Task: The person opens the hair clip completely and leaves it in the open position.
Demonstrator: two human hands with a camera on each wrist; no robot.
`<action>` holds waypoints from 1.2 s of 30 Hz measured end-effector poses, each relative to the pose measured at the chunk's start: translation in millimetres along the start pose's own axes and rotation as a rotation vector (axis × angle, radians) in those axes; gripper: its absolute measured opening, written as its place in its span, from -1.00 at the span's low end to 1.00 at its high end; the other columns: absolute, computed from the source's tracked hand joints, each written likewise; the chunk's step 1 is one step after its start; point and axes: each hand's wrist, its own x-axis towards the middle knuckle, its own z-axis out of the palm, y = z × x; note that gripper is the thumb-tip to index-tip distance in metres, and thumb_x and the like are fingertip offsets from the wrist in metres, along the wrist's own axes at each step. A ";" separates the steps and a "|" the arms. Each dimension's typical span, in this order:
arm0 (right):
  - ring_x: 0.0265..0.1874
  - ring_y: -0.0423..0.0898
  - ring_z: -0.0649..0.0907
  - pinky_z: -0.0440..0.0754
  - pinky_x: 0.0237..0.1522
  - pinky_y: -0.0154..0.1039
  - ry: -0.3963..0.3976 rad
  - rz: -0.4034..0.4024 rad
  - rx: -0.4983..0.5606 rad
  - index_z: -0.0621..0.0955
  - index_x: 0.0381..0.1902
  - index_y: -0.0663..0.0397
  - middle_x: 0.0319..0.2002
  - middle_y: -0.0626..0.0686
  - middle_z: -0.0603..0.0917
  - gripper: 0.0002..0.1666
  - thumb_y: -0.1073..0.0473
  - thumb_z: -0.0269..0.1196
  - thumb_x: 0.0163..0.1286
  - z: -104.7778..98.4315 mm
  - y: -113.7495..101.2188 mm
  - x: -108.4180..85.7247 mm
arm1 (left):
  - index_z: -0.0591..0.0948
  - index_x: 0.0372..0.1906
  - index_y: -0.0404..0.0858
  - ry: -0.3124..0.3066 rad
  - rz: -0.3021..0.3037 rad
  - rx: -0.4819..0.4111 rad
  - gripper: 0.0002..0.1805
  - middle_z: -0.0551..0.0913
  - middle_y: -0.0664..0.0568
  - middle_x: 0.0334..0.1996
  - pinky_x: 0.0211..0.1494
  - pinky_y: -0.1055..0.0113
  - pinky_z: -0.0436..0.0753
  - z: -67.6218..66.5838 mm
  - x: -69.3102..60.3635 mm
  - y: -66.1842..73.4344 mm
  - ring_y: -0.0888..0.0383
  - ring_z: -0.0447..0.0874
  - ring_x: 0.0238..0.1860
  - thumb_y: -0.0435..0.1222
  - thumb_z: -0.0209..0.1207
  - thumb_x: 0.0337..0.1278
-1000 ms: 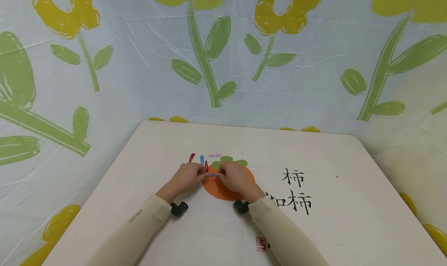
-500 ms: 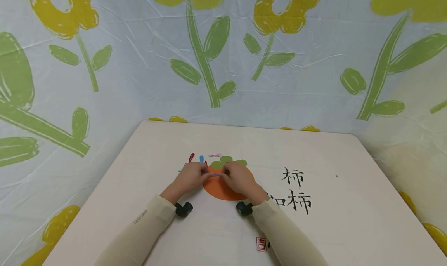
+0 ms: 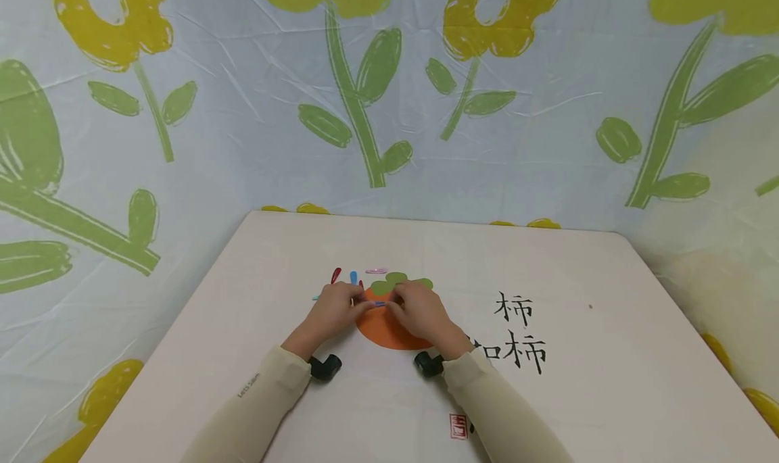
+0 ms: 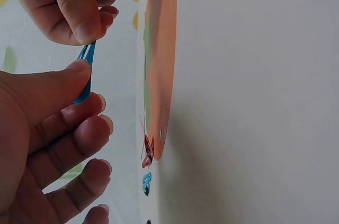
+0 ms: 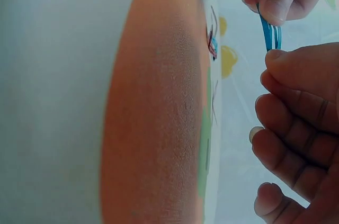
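Note:
Between my two hands is a blue snap hair clip [image 4: 90, 57], held up above an orange persimmon print [image 3: 389, 331]. My left hand [image 3: 333, 311] pinches its rounded end between thumb and index finger, with the other fingers loosely bent below. The opposite end is pinched by the thumb and index finger of my right hand [image 3: 422, 311]. In the right wrist view, slots show in the clip [image 5: 271, 36] between the fingertips. Beyond my left hand lie a dark red clip [image 3: 336, 274], a light blue clip [image 3: 353, 277] and a pink clip [image 3: 376, 271].
Another red clip [image 3: 361, 284] is mostly hidden behind my left hand, and a teal clip [image 3: 315, 298] peeks out beside it. Black characters [image 3: 520, 351] and a red seal [image 3: 458, 426] are printed on the pale table [image 3: 608, 382]. A flowered cloth [image 3: 255, 111] hangs behind.
My left hand and forearm have shifted slightly to the right, uncovering the teal clip and covering more of the near red one. Both hands still hold the blue hair clip.

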 end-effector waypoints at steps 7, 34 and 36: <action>-0.43 -0.19 0.54 0.56 -0.37 -0.28 0.027 -0.018 -0.026 0.65 -0.35 0.03 -0.39 -0.07 0.61 -0.82 0.06 0.25 0.35 -0.8 0.1 -1.9 | 0.65 -0.56 -0.02 0.015 0.011 0.019 -0.76 0.49 0.26 -0.68 -0.43 0.39 0.36 1.2 0.2 4.7 0.23 0.38 -0.53 -0.04 0.31 0.12; -0.41 -0.17 0.56 0.57 -0.34 -0.28 0.057 -0.043 -0.035 0.66 -0.34 0.07 -0.38 -0.05 0.62 -0.83 0.09 0.27 0.34 0.1 -2.3 -3.6 | 0.63 -0.61 -0.07 0.081 0.117 0.065 -0.74 0.43 0.24 -0.71 -0.27 0.32 0.33 -0.9 -7.1 11.1 0.23 0.33 -0.51 -0.11 0.32 0.12; -0.42 -0.18 0.55 0.56 -0.36 -0.30 0.060 -0.037 -0.041 0.65 -0.36 0.04 -0.40 -0.07 0.62 -0.83 0.07 0.27 0.33 0.2 -3.5 -3.4 | 0.63 -0.61 -0.07 0.084 0.110 0.071 -0.74 0.44 0.24 -0.71 -0.26 0.31 0.32 -0.6 -6.7 10.4 0.23 0.34 -0.50 -0.11 0.32 0.12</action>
